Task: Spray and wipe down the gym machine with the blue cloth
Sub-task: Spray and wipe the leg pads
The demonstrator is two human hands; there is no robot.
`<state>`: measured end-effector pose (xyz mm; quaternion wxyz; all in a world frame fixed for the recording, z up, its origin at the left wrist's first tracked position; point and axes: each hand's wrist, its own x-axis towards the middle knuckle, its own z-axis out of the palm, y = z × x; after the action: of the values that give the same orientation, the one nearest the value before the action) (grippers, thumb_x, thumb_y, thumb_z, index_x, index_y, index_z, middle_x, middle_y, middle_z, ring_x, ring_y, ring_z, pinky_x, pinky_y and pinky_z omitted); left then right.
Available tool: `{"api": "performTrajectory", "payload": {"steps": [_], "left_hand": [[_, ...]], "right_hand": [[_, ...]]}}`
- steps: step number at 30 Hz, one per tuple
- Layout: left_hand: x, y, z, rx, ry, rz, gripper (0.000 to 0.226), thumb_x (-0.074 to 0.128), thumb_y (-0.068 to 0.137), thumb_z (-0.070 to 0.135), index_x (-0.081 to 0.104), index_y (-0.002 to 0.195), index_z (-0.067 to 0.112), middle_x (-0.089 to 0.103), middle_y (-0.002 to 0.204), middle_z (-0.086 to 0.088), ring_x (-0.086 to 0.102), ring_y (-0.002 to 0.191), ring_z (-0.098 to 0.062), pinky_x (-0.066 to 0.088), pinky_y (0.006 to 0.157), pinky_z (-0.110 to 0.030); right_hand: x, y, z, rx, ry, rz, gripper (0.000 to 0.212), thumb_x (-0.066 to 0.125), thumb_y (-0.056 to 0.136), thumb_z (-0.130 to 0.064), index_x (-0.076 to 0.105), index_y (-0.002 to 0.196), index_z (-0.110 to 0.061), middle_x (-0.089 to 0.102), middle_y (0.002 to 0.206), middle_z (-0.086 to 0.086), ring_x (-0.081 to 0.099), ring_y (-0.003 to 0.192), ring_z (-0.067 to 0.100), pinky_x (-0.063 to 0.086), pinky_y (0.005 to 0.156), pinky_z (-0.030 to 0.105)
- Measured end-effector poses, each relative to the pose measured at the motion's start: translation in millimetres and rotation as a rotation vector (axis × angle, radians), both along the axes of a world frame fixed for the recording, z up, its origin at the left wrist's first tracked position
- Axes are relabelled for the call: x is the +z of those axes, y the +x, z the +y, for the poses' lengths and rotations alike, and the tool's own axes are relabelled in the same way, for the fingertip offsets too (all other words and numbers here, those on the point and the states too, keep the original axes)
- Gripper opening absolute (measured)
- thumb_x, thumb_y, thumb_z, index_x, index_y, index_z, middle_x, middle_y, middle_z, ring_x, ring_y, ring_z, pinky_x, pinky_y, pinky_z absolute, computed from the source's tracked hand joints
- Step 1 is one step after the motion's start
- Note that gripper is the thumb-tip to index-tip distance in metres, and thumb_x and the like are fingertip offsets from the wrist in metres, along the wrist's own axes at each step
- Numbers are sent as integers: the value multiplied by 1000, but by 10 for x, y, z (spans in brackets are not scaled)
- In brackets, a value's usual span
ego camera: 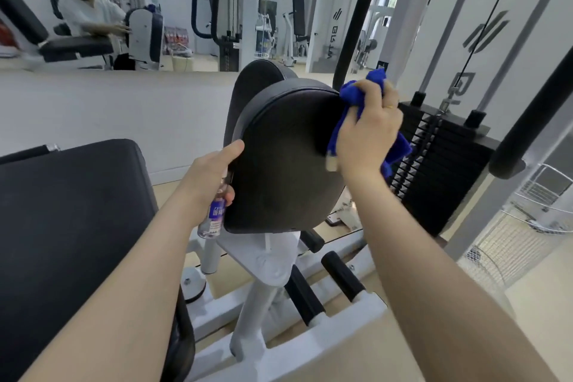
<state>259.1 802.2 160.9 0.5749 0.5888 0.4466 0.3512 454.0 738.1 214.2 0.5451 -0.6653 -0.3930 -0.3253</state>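
Nearly upright spray bottle (213, 216), left hand (208, 174).

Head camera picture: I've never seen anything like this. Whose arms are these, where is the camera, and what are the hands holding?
There is no robot here. The camera sits on a person's head and looks forward and down, so you see that person's own two arms reaching out.

The right hand grips a bunched blue cloth against the upper right edge of a black pad, part of a gym machine. The left hand holds a small clear spray bottle with a purple label, its thumb resting on the pad's left edge.

Behind the pad is a black weight stack. To the left is another black pad. The far wall is a mirror, which shows the person wearing the headset.
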Motion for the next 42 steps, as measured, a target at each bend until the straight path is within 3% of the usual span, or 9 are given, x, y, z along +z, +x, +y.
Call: {"api": "performTrajectory", "payload": {"steps": [6, 9, 15, 23, 28, 33, 36, 40, 42], "left_hand": [[0, 53, 86, -43, 51, -93, 56, 53, 81, 60, 60, 104, 9, 58, 75, -11, 48, 42, -18, 42, 52, -31], [7, 84, 97, -38, 52, -110, 45, 51, 85, 58, 61, 100, 17, 63, 84, -7, 47, 41, -17, 44, 52, -30], [-33, 76, 147, -50, 27, -38, 46, 46, 88, 58, 53, 118, 24, 63, 102, 7, 51, 46, -14, 50, 59, -31], [-18, 98, 171, -44, 17, -111, 48, 52, 85, 58, 62, 108, 17, 64, 96, 0, 46, 40, -14, 42, 50, -28], [-30, 67, 169, -49, 17, -68, 51, 49, 84, 62, 59, 115, 23, 64, 103, 7, 50, 44, -12, 46, 57, -29], [-34, 103, 165, -68, -26, -180, 37, 55, 83, 53, 64, 83, 17, 57, 67, -1, 46, 43, -16, 38, 45, -26], [-62, 95, 195, -87, -34, -185, 34, 54, 81, 52, 64, 86, 20, 62, 78, -1, 46, 41, -15, 39, 44, -24], [-72, 70, 221, -89, -42, -118, 47, 52, 80, 54, 62, 105, 16, 67, 98, 0, 50, 43, -13, 46, 53, -26], [-82, 69, 218, -75, -45, -113, 45, 51, 82, 53, 62, 106, 16, 66, 96, -1, 50, 43, -12, 47, 55, -27]], "right_hand": [[-731, -760, 181, 230, -75, -382, 36, 53, 77, -3, 48, 107, -22, 40, 124, 5, 52, 87, 31, 44, 71, 32], [-556, -483, 105, 214, -145, -498, 32, 55, 78, -5, 56, 107, -19, 52, 121, 9, 54, 84, 32, 47, 64, 32], [-404, -255, 55, 78, -4, -220, 30, 49, 80, -13, 53, 109, -19, 54, 121, 18, 55, 90, 30, 37, 72, 23], [-590, -343, 79, 140, -211, -596, 30, 49, 81, -11, 49, 109, -23, 39, 120, 7, 48, 82, 27, 45, 62, 34], [-313, -252, 161, -54, 74, -211, 30, 54, 77, -3, 66, 102, -14, 55, 120, 18, 53, 86, 33, 49, 65, 36], [-868, -907, 341, 141, -79, -440, 26, 48, 83, -8, 68, 97, -17, 38, 119, 6, 42, 81, 28, 42, 61, 40], [-623, -689, 223, 133, -123, -505, 28, 48, 80, -9, 70, 96, -15, 49, 118, 8, 48, 80, 31, 42, 63, 39], [-220, -184, 59, -8, 93, -126, 37, 44, 76, -7, 63, 107, -9, 58, 115, 16, 48, 85, 23, 31, 77, 10], [-312, -244, 126, -8, 144, 23, 37, 43, 77, -7, 58, 110, -11, 54, 120, 15, 48, 91, 24, 26, 75, 9]]}}
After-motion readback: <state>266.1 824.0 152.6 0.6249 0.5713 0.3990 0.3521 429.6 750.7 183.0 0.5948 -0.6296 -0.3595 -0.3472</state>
